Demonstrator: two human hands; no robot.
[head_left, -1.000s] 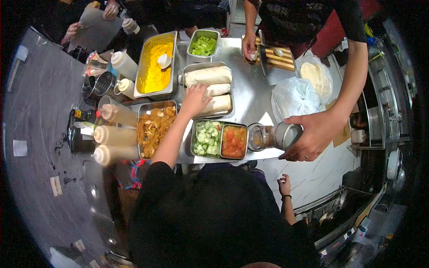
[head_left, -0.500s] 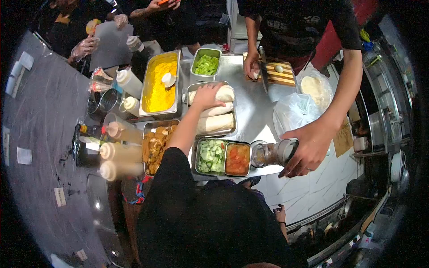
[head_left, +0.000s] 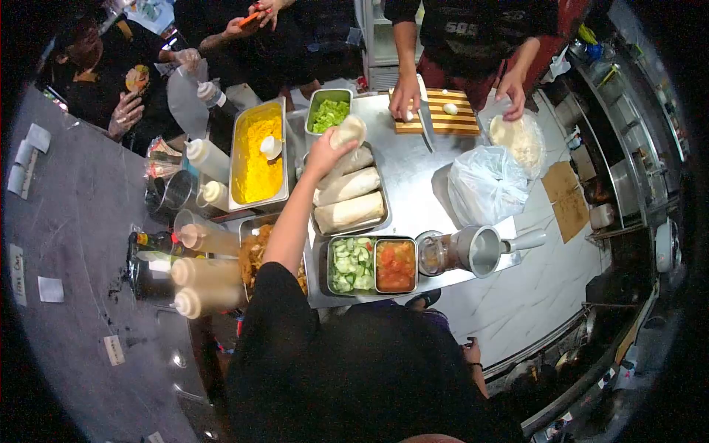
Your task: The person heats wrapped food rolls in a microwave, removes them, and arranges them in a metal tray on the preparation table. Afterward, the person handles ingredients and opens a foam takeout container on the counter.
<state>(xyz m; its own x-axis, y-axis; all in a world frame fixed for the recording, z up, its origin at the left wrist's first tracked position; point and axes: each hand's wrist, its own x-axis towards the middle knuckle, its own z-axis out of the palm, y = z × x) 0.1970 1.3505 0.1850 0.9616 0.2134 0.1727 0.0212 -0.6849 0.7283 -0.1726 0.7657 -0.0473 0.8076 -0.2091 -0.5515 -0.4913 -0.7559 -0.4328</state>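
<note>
My left hand [head_left: 325, 156] is closed around a rolled wrap [head_left: 349, 131], lifting it above the far end of a metal tray [head_left: 385, 218]. Several wraps [head_left: 347, 210] lie side by side in that tray, the farthest partly under my hand. Beyond it is a container of chopped lettuce [head_left: 329, 113]. Low beside my body, my right hand [head_left: 472, 352] has curled fingers against something small and dark that I cannot make out.
To the left stand a yellow rice pan [head_left: 258, 159] and squeeze bottles [head_left: 207, 161]. Nearer are cucumbers [head_left: 352, 263], tomato salsa [head_left: 396, 264] and a metal pot [head_left: 484, 251]. Across the table, a co-worker's hands are near a cutting board [head_left: 443, 122], a knife [head_left: 426, 122] and flatbreads [head_left: 517, 140].
My left hand has raised a wrap off the tray, moving up and slightly left. The co-worker's hand has left the pot area and is now over the flatbreads.
</note>
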